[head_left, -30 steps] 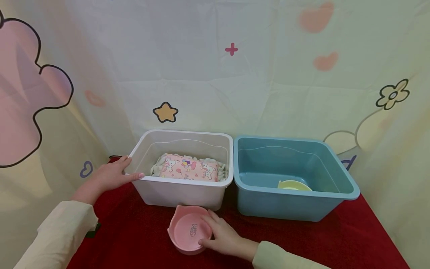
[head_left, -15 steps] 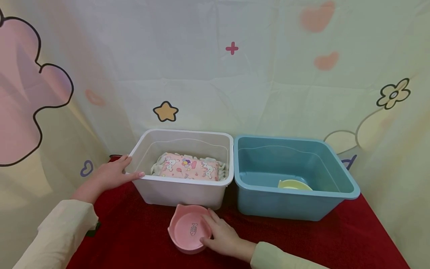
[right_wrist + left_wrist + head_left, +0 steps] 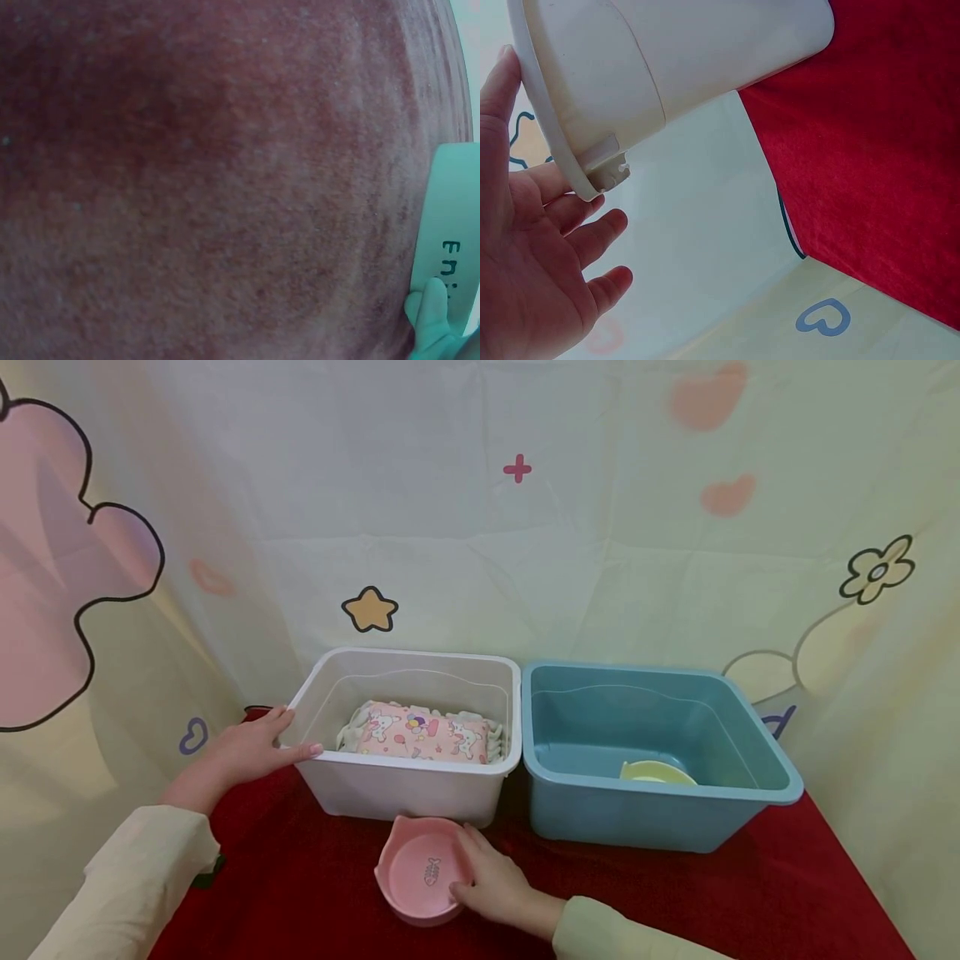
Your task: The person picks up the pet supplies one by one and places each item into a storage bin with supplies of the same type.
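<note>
A pink cat-eared bowl (image 3: 420,881) with a fishbone print inside sits on the red cloth, in front of the white tub. My right hand (image 3: 495,881) rests along its right side, thumb and fingers spread at the rim. In the right wrist view, fingertips (image 3: 433,300) touch the lettered wall. My left hand (image 3: 251,750) lies at the left front corner of the white tub (image 3: 397,789), thumb on the front rim, fingers at the side rim. Its other fingers (image 3: 596,238) spread loosely in the left wrist view. A pink printed cushion (image 3: 423,732) with white frills lies inside.
Beside the white tub, on the right, stands a blue tub (image 3: 622,818) with a pale yellow bowl (image 3: 658,772) in it. Red cloth (image 3: 300,893) covers the table. A printed curtain (image 3: 465,568) hangs close behind both tubs.
My right hand has slid slightly right, its fingertips drawing back from the bowl's inside toward the rim. The bowl, both tubs and my left hand stay in place.
</note>
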A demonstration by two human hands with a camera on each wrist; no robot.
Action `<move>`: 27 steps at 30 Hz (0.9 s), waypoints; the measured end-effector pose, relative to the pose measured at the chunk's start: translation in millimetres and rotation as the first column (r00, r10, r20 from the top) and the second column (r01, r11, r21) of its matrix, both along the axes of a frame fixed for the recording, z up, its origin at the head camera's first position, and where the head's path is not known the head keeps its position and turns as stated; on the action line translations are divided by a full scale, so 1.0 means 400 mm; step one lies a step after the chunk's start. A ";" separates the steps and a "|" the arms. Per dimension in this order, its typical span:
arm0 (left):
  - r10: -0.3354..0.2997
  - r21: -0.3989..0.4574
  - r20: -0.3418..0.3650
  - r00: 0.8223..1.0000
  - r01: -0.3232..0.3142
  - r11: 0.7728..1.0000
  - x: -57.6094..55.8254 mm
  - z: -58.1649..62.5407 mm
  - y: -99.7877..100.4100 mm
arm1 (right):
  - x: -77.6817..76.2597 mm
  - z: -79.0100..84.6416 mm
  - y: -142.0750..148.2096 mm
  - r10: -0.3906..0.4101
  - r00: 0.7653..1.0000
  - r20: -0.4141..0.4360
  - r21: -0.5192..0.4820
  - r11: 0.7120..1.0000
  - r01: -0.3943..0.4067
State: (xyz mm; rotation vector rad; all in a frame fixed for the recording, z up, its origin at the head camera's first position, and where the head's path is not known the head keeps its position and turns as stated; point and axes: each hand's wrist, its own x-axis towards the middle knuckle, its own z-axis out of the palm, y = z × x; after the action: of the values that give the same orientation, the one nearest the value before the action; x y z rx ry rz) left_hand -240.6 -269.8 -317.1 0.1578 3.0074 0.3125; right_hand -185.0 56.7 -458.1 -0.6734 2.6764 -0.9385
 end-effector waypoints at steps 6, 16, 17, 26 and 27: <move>-0.002 0.001 -0.002 1.000 0.002 1.000 -0.001 -0.003 -0.003 | -0.021 -0.014 -0.002 -0.007 1.000 -0.010 -0.043 0.999 0.007; -0.006 0.004 -0.003 1.000 0.006 1.000 0.001 0.000 -0.001 | -0.035 -0.014 -0.002 -0.024 0.999 0.024 -0.094 0.995 0.026; -0.006 0.004 -0.003 1.000 0.006 1.000 0.000 -0.001 -0.001 | -0.036 -0.014 -0.002 -0.027 0.999 0.025 -0.098 0.995 0.030; -0.004 0.006 -0.006 1.000 0.004 1.000 -0.001 -0.003 -0.003 | -0.037 -0.011 -0.009 -0.044 0.999 0.021 -0.121 0.992 0.046; -0.003 0.007 -0.006 1.000 0.003 1.000 -0.001 -0.003 -0.003 | -0.037 -0.011 -0.009 -0.048 0.999 0.021 -0.119 0.992 0.050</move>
State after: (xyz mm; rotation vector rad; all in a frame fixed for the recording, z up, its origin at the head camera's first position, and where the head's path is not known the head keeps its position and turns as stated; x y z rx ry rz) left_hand -241.2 -271.1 -318.3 0.1638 3.0119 0.3232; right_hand -199.9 53.1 -462.5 -0.6221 2.6486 -1.1202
